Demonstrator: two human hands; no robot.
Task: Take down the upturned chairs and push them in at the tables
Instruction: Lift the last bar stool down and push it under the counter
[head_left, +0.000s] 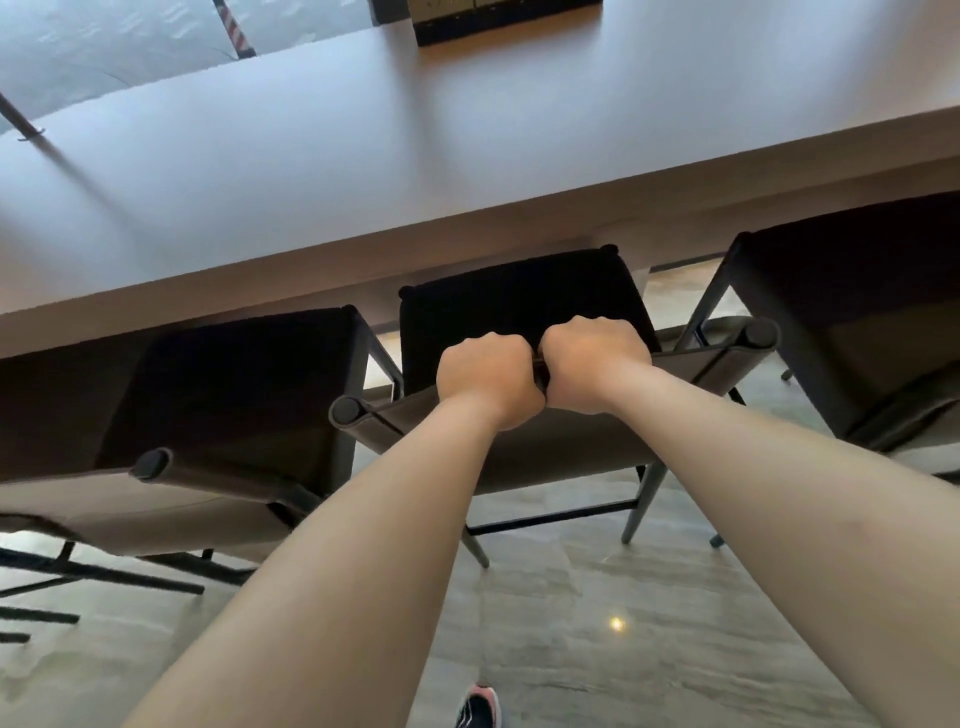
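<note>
Two side chairs (234, 389) look tucked; left hand (488, 379) and right hand (597, 364) fingers clamped on middle chair (519, 301), not yet under surface (363, 156)

both forearms (363, 519) were bare right down to the wrists, and the left hand (488, 379) and the right hand (595, 364) were bare as well. one shoe (479, 707) showed at the bottom edge: black with pink and white trim.

Three chairs (519, 296) (234, 384) (857, 312) on grey floor (623, 649)
</note>
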